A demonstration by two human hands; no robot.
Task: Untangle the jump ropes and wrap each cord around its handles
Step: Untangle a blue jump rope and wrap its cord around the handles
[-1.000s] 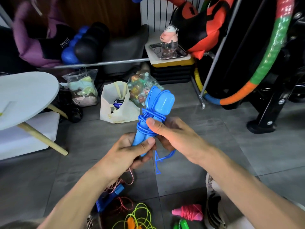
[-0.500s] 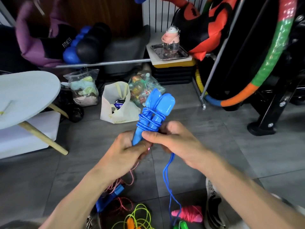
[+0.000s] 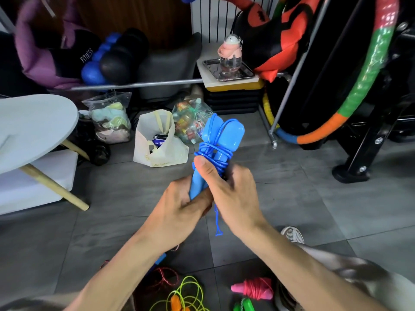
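Fingers (image 3: 179,199) of both hands clamp the blue handles (image 3: 221,140); letting slip the short cord tail (image 3: 217,223) could loosen the coils.

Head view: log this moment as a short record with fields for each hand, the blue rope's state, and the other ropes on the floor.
left hand: grips the lower blue handles
right hand: thumb presses the blue cord coils
blue rope: mostly wrapped, short tail hanging
floor: pink rope wrapped; yellow-green rope loose; red-white cord loose
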